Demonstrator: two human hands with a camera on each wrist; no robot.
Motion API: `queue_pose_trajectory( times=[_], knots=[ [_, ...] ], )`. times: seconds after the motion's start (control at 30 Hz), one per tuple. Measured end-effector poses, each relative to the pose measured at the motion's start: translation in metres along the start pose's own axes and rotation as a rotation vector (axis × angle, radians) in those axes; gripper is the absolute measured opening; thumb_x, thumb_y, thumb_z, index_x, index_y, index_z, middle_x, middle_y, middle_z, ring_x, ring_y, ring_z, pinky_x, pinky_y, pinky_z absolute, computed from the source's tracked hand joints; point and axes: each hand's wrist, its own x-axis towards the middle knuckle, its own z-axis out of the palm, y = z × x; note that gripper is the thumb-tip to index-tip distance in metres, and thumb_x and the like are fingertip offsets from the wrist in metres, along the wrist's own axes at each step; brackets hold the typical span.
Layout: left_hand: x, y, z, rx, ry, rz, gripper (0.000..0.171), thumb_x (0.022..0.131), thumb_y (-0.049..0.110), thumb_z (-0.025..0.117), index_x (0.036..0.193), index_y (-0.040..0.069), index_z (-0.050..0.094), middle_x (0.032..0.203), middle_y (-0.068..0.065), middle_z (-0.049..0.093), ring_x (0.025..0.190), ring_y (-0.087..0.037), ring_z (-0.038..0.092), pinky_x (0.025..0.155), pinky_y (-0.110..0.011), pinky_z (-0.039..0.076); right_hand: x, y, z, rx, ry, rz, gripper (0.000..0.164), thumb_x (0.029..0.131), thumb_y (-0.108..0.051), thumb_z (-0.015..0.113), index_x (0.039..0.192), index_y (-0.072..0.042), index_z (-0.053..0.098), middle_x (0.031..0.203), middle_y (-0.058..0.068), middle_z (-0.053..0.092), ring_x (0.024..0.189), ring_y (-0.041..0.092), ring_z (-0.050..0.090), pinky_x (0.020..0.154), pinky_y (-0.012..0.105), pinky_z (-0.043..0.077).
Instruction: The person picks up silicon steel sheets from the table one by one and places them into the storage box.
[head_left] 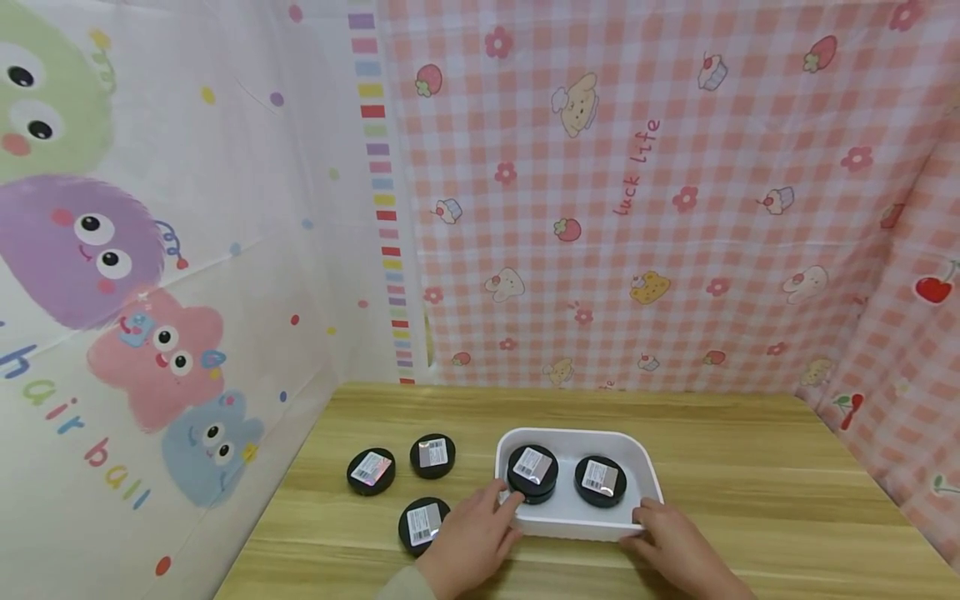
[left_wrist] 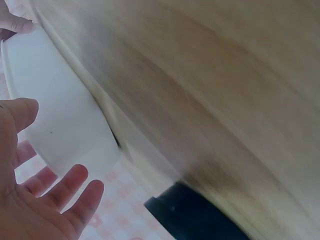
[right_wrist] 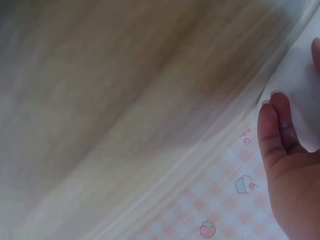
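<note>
A white rectangular bin [head_left: 581,531] with rounded corners sits on the wooden table, a hand at each front corner. Inside it, on the left, one flat round black container [head_left: 533,468] with a label is stacked on another. A single similar container [head_left: 600,481] lies to the right. My left hand [head_left: 472,533] is at the bin's left front corner, fingers loosely spread by the rim and thumb in front of the wall [left_wrist: 65,100]. With fingers over the rim and thumb outside, my right hand [head_left: 675,542] grips the right front corner.
Left of the bin, three more labelled black containers lie on the table [head_left: 720,425]: one at the far left [head_left: 371,472], one farther back [head_left: 432,456], and one [head_left: 422,527] beside my left hand. Patterned cloths [head_left: 637,250] hang behind and at both sides.
</note>
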Motion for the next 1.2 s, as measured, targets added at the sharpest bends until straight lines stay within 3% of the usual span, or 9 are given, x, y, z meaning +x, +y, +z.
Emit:
queue_pose_trajectory(
  times=[0.43, 0.6, 0.77, 1.2],
  knots=[
    [-0.008, -0.011, -0.009, 0.012, -0.055, -0.043, 0.049, 0.101, 0.044, 0.057, 0.142, 0.018, 0.053, 0.139, -0.011, 0.057, 0.124, -0.027, 0.059, 0.095, -0.045, 0.055, -0.001, 0.0, 0.001, -0.005, 0.046, -0.023, 0.03, 0.075, -0.024, 0.086, 0.069, -0.023, 0.057, 0.074, -0.016, 0.048, 0.066, -0.001, 0.043, 0.059, 0.028, 0.042],
    [-0.012, -0.013, -0.017, 0.035, -0.038, -0.046, 0.048, 0.1, 0.042, 0.059, 0.14, 0.016, 0.055, 0.137, -0.011, 0.058, 0.123, -0.026, 0.059, 0.098, -0.044, 0.054, -0.001, -0.001, 0.0, -0.006, 0.036, -0.022, 0.03, 0.075, -0.023, 0.086, 0.069, -0.022, 0.056, 0.074, -0.015, 0.048, 0.066, -0.001, 0.042, 0.059, 0.027, 0.042],
    [-0.016, -0.015, -0.022, 0.047, -0.077, -0.068, 0.047, 0.102, 0.042, 0.056, 0.141, 0.016, 0.054, 0.138, -0.01, 0.057, 0.126, -0.026, 0.057, 0.102, -0.043, 0.051, 0.0, -0.001, -0.001, 0.0, 0.014, -0.005, 0.029, 0.076, -0.023, 0.086, 0.069, -0.022, 0.058, 0.073, -0.015, 0.048, 0.066, -0.001, 0.042, 0.059, 0.027, 0.042],
    [-0.03, -0.026, -0.021, 0.005, -0.05, -0.116, 0.045, 0.099, 0.039, 0.061, 0.137, 0.016, 0.056, 0.133, -0.011, 0.059, 0.122, -0.027, 0.058, 0.096, -0.045, 0.054, 0.001, -0.002, -0.001, 0.007, 0.019, -0.005, 0.029, 0.076, -0.024, 0.086, 0.069, -0.023, 0.058, 0.073, -0.015, 0.047, 0.065, -0.001, 0.041, 0.059, 0.027, 0.041]
  ],
)
